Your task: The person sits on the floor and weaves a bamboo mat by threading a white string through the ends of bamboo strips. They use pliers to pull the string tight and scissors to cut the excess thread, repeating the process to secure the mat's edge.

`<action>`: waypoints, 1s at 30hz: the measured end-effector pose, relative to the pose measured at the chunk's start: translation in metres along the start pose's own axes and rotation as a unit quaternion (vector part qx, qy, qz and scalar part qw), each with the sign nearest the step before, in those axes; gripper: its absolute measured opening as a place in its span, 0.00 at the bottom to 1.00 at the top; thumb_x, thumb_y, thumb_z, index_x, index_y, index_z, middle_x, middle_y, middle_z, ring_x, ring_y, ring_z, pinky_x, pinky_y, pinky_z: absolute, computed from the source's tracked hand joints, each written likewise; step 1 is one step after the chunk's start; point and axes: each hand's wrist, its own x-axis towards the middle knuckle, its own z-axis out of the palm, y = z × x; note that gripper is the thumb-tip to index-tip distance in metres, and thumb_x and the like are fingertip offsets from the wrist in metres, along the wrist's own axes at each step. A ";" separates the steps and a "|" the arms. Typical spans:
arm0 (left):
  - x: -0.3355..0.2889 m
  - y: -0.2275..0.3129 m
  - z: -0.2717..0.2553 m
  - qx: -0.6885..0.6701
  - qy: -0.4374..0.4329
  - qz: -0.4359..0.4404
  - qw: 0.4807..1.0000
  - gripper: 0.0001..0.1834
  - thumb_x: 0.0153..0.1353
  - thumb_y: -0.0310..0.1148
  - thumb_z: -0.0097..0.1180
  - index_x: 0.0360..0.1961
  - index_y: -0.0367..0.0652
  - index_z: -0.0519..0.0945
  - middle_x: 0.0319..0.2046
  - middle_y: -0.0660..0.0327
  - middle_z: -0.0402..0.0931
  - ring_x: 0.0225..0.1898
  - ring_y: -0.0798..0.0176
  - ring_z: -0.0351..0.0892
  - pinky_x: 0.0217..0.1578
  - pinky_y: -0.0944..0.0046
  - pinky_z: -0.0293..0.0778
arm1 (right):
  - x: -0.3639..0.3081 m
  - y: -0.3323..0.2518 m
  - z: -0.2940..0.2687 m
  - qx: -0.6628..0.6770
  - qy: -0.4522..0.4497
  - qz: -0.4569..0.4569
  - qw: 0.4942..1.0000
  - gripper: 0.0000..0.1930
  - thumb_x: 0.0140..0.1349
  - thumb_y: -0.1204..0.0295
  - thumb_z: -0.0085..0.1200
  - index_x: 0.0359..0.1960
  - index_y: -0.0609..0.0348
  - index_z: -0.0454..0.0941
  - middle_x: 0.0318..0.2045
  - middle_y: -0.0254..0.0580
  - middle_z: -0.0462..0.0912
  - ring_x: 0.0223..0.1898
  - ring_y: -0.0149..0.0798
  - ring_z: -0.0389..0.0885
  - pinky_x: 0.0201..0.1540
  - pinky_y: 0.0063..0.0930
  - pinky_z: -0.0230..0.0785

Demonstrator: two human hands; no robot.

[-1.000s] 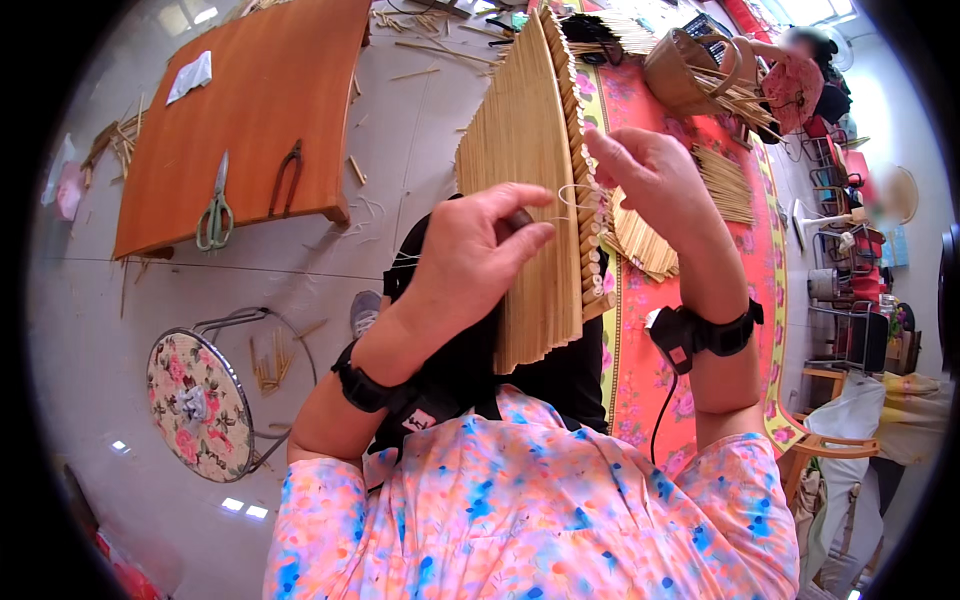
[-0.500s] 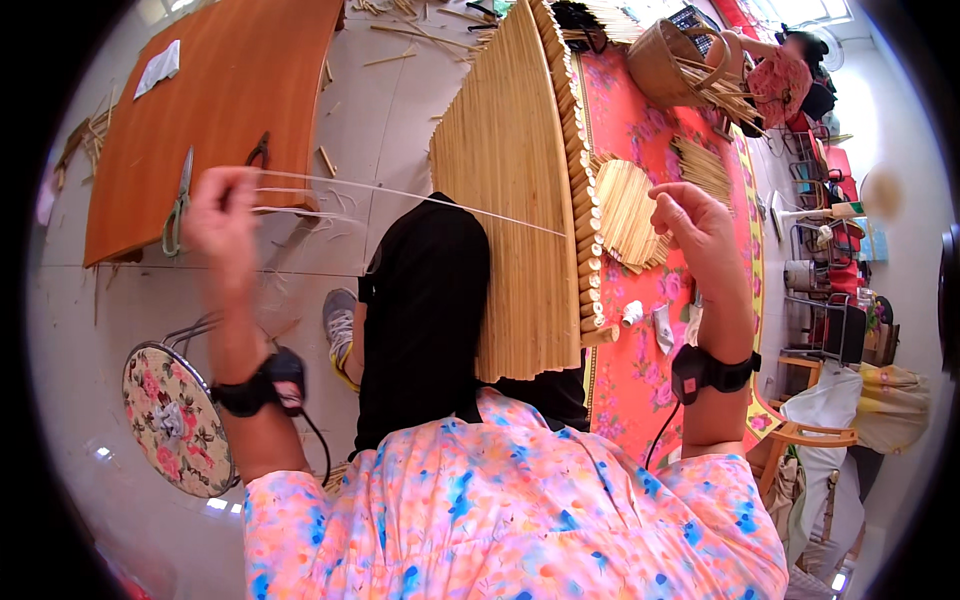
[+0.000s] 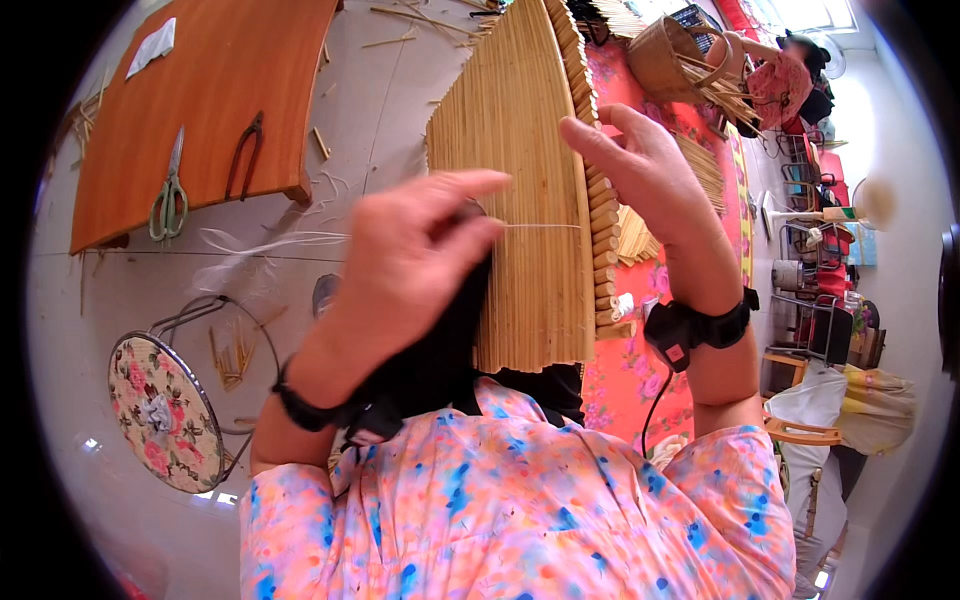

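Note:
A panel of thin wooden sticks [image 3: 520, 200], bound side by side, rests over my lap. Along its right edge runs a row of round stick ends [image 3: 603, 230]. My left hand [image 3: 410, 255], slightly blurred, is over the panel's left part with a thin white thread [image 3: 545, 226] running from its thumb to the panel's right side. Loose white strands [image 3: 270, 245] trail out behind that hand. At the panel's upper right edge is my right hand [image 3: 650, 175], thumb and fingers apart with nothing seen between them; whether it touches the edge I cannot tell.
Scissors [image 3: 170, 195] and dark pincers [image 3: 245, 155] lie on the brown table [image 3: 200, 90] at left. A floral stool [image 3: 165, 410] stands below. On the red floral cloth [image 3: 640, 385] to the right are a basket of sticks [image 3: 665, 60] and stick pieces. Someone [image 3: 780, 85] sits far right.
My left hand has moved right, from beside the table to over the panel, and the thread's stretch is shorter. My right hand has moved up and left to the panel's edge, its fingers spreading.

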 end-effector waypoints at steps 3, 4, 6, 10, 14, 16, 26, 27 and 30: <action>0.006 -0.017 0.033 -0.009 -0.008 0.091 0.996 0.10 0.59 0.23 0.59 0.43 0.38 0.81 0.26 0.62 0.77 0.24 0.71 0.73 0.25 0.70 0.69 | 0.008 0.017 0.009 -0.023 0.014 -0.032 0.999 0.27 0.57 0.60 0.63 0.50 0.69 0.71 0.27 0.32 0.76 0.26 0.20 0.70 0.22 0.20 0.61; 0.009 -0.023 0.037 0.023 -0.011 0.125 0.992 0.09 0.58 0.24 0.59 0.40 0.37 0.81 0.26 0.60 0.77 0.24 0.69 0.74 0.26 0.69 0.69 | 0.006 0.018 0.008 0.006 -0.002 -0.016 1.000 0.26 0.57 0.63 0.62 0.51 0.68 0.70 0.27 0.32 0.77 0.25 0.20 0.70 0.22 0.19 0.61; 0.011 -0.027 0.037 0.111 0.023 0.160 0.981 0.06 0.57 0.25 0.60 0.36 0.37 0.80 0.27 0.58 0.77 0.24 0.65 0.75 0.27 0.67 0.70 | -0.002 0.017 0.006 0.065 -0.036 0.016 0.997 0.25 0.56 0.68 0.62 0.52 0.67 0.68 0.27 0.32 0.77 0.24 0.20 0.71 0.23 0.18 0.62; 0.007 -0.033 0.009 0.289 0.100 0.190 0.933 0.05 0.58 0.26 0.61 0.32 0.37 0.77 0.27 0.57 0.77 0.25 0.63 0.75 0.28 0.66 0.70 | -0.024 0.044 0.018 0.018 -0.024 0.019 0.999 0.24 0.49 0.70 0.58 0.46 0.72 0.68 0.23 0.40 0.76 0.25 0.31 0.75 0.28 0.28 0.69; 0.001 -0.042 0.009 0.108 0.111 0.133 0.979 0.07 0.59 0.28 0.60 0.27 0.40 0.75 0.24 0.59 0.76 0.21 0.64 0.74 0.24 0.65 0.69 | -0.033 0.035 0.026 0.023 -0.009 0.036 0.999 0.24 0.50 0.70 0.56 0.46 0.73 0.68 0.20 0.38 0.74 0.21 0.30 0.73 0.25 0.27 0.67; 0.000 -0.046 0.008 -0.124 0.037 0.046 0.990 0.06 0.66 0.30 0.55 0.31 0.40 0.74 0.28 0.60 0.80 0.19 0.74 0.70 0.21 0.73 0.67 | -0.034 0.029 0.028 -0.004 -0.012 0.045 0.999 0.24 0.51 0.69 0.57 0.47 0.73 0.68 0.19 0.38 0.74 0.21 0.30 0.73 0.24 0.27 0.67; 0.009 -0.053 0.034 -0.438 -0.026 -0.069 0.896 0.08 0.70 0.33 0.49 0.36 0.39 0.72 0.24 0.62 0.77 0.18 0.78 0.68 0.17 0.79 0.60 | -0.040 0.046 0.036 0.066 -0.016 0.010 0.998 0.17 0.60 0.65 0.55 0.39 0.68 0.67 0.17 0.37 0.72 0.19 0.26 0.70 0.21 0.27 0.63; 0.009 -0.049 0.030 -0.422 -0.026 -0.060 0.904 0.08 0.70 0.32 0.49 0.36 0.39 0.72 0.24 0.62 0.77 0.19 0.79 0.68 0.17 0.79 0.59 | -0.041 0.044 0.035 0.067 -0.016 0.015 0.998 0.17 0.60 0.65 0.55 0.38 0.68 0.67 0.17 0.37 0.72 0.19 0.26 0.70 0.21 0.27 0.63; 0.008 -0.051 0.028 -0.408 -0.035 -0.070 0.909 0.07 0.70 0.31 0.49 0.35 0.40 0.72 0.24 0.64 0.75 0.20 0.78 0.69 0.15 0.80 0.56 | -0.042 0.039 0.034 0.062 -0.019 0.018 0.998 0.16 0.61 0.65 0.54 0.38 0.67 0.67 0.17 0.36 0.71 0.20 0.27 0.69 0.22 0.28 0.63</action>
